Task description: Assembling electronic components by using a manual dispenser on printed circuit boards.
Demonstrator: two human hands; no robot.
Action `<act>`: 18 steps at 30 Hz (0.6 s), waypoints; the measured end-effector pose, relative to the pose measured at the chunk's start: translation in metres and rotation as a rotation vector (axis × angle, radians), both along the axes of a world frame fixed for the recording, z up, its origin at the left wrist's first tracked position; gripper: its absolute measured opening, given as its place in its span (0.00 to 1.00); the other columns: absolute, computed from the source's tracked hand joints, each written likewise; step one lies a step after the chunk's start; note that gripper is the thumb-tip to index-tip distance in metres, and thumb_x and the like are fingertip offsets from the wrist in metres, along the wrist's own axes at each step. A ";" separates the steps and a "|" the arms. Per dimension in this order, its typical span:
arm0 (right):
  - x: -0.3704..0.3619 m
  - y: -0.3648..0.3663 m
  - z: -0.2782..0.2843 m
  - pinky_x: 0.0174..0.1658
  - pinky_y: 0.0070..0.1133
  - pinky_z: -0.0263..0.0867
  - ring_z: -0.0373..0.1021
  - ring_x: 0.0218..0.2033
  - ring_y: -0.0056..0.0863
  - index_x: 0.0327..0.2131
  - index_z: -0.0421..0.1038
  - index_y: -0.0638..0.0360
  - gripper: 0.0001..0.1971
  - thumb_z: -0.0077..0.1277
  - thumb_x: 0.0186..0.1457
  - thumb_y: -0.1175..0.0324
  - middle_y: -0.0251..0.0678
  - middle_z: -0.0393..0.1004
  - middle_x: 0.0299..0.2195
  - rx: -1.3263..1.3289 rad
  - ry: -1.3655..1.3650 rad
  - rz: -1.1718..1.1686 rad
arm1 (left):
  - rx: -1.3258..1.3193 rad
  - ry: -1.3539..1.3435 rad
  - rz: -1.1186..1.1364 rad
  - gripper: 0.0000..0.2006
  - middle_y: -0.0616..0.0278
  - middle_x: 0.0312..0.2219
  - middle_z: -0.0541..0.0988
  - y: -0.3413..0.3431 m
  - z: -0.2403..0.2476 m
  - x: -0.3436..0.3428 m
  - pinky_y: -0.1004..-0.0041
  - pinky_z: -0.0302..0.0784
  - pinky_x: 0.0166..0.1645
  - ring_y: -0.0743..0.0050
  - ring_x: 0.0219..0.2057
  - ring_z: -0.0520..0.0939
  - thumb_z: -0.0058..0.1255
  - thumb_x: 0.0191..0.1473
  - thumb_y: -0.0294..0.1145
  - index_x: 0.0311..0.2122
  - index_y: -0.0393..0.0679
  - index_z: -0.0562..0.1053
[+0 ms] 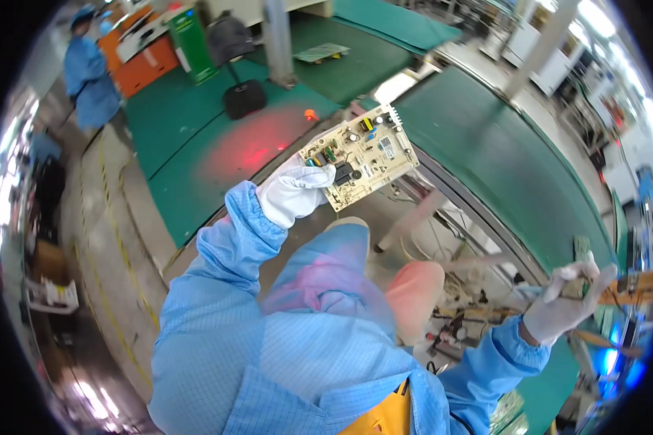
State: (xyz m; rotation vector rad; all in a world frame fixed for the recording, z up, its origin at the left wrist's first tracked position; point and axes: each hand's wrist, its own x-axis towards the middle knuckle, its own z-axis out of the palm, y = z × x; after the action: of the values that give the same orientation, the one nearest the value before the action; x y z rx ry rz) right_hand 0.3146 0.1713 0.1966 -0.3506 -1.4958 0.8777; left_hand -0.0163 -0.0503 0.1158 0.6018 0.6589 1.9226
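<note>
- Head view: cream circuit board (377,156) is held by the left grip (294,194), white-gloved, clamped on the board's near-left edge.
- Thumb is pressed on the component face, beside a black relay-like part (342,172); the rest of the fingers are mostly hidden.
- Board is held tilted, component side up, out ahead of the wearer, between the left-hand tabletop (174,159) and the green belt (486,130). Far corner is seen overlapping the belt's near end.
- Components are spread over the face: capacitors, a yellow-black part near the far edge, a pale label.
- Right grip (562,308), also gloved, is held far off to the right, by the belt's near edge. Thumb and fingers are seen apart, bent; a bit of green is seen among them. Whether anything is held cannot be told.
- Small green piece (582,248) is seen just beyond the right fingertips; contact can't be told.
- Red glow (250,148) is cast on the tabletop, near a black stand (244,99) and a small orange piece (310,114).
- Another board (321,53) is laid flat farther back, past a grey post (278,43).
- Blue smock is worn; a blue-clad co-worker (91,72) is seen at upper left.
</note>
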 end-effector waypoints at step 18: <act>-0.062 -0.005 0.029 0.16 0.09 0.52 0.59 0.18 0.17 0.52 0.60 0.72 0.25 0.39 0.63 0.57 0.37 0.66 0.26 -0.345 0.252 -0.228 | 0.008 -0.159 0.408 0.25 0.44 0.54 0.67 -0.084 -0.009 -0.108 0.52 0.63 0.61 0.47 0.55 0.70 0.41 0.55 0.20 0.59 0.33 0.57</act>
State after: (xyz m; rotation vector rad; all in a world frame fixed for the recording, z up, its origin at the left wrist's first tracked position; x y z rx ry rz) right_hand 0.2527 0.1662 0.2254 -0.6275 -1.0483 0.9568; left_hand -0.1238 -0.1344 0.1065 0.3294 0.7121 2.3239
